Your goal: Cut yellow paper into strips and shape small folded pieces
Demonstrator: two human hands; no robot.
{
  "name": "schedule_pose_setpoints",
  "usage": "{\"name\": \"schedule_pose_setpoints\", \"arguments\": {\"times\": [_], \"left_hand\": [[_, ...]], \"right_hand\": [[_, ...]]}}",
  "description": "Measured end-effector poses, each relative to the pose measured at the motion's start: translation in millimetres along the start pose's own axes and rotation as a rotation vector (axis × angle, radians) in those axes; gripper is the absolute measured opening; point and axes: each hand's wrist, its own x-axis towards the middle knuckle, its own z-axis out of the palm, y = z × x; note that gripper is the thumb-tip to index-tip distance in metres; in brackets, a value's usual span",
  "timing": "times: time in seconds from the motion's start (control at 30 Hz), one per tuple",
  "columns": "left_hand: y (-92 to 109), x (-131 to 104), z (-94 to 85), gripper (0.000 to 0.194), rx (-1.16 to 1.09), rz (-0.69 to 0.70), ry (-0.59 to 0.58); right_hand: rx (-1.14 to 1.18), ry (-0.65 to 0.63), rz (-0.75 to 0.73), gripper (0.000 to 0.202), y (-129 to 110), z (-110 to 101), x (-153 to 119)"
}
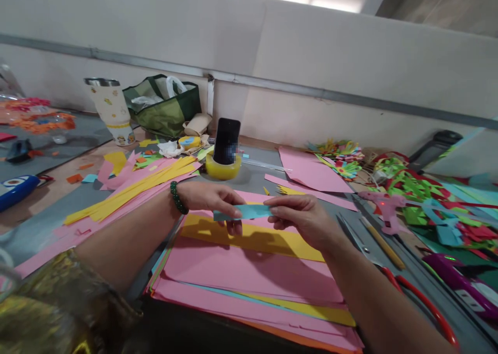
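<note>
Above the far part of the paper stack [249,271], a short light-blue strip [254,211] is held up level, clear of the sheets. The left hand [223,201], with a green bead bracelet [178,198] at its wrist, grasps the strip near its left end, the thumb lying across the front. The right hand [299,214] pinches the other end between thumb and fingers, so both hands are closed on the one piece. Under them, a wide yellow band [257,242] lies across the pink top of the stack, and edges of blue, yellow and orange paper show lower down. Beyond the stack, a dark phone [226,138] stands upright in a yellow tape roll [222,168] on the grey counter [259,178]; a pink sheet [311,169] lies beyond and to the right of the stack. Left of the stack are long yellow strips [143,185] over pink paper, and farther back a cream tumbler [111,110] and a green bag [167,112]. To the right of the stack lie red-handled scissors [428,303], a wooden-coloured stick [383,242], a pink glue gun [388,208] with a red light, a purple device [459,281] and a heap of coloured cuttings [416,188].
</note>
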Motion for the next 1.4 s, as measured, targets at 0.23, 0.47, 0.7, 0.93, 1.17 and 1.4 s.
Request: {"name": "schedule_pose_setpoints", "arguments": {"times": [0.23,0.47,0.7,0.93,1.17,1.4], "left_hand": [[-8.2,15.0,18.4,0.047,-0.024,-0.030,0.024],[-9.8,20.2,17.7,0.049,-0.236,-0.055,-0.041],[-12.3,20.0,22.4,0.047,-0.088,-0.031,0.098],[-13.7,18.3,26.4,0.029,-0.042,-0.004,0.294],[-17.9,24.3,27.8,0.022,-0.324,0.039,0.299],[-20.0,28.6,28.8,0.029,-0.400,0.091,0.255]], "right_hand": [[-0.056,-0.156,-0.112,0.018,4.7,14.2,-0.1],[-0.046,-0.111,-0.176,0.015,5.4,9.2,0.5],[-0.198,-0.136,-0.178,0.027,3.3,16.1,0.2],[-1.068,0.271,-0.170,0.032,-32.8,-35.0,-74.0],[-1.530,0.358,0.447,0.044,31.0,-107.2,-142.2],[-1.588,0.421,0.378,0.038,63.1,-122.7,-131.2]]}}
